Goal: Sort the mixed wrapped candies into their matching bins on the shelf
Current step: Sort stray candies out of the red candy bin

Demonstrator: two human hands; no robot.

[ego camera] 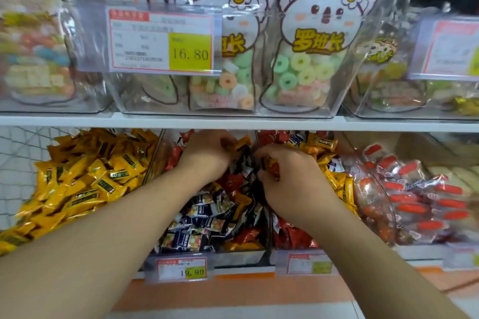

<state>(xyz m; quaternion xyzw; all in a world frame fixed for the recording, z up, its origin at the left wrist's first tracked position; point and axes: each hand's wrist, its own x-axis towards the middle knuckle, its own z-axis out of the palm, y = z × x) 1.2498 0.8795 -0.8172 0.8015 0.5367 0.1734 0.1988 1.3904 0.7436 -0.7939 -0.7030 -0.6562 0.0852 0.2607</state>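
Both hands reach into the clear middle bin (233,256) on the lower shelf, which holds mixed dark blue candies (204,217), red ones and a few yellow ones. My left hand (207,153) is deep at the back of that bin, fingers closed around yellow wrapped candies (239,145). My right hand (290,179) sits at the divider between this bin and the bin to the right, pinching an orange-red wrapped candy (272,168). On the left lies a pile of yellow candies (85,181). The bin to the right holds red candies (293,235) and yellow ones.
The upper shelf edge (233,122) hangs just above both hands. Clear bins with koala-printed bags of ring candy (305,65) stand on it. Price tags (181,269) clip to the bin fronts. Red-capped clear packets (414,197) fill the far right bin.
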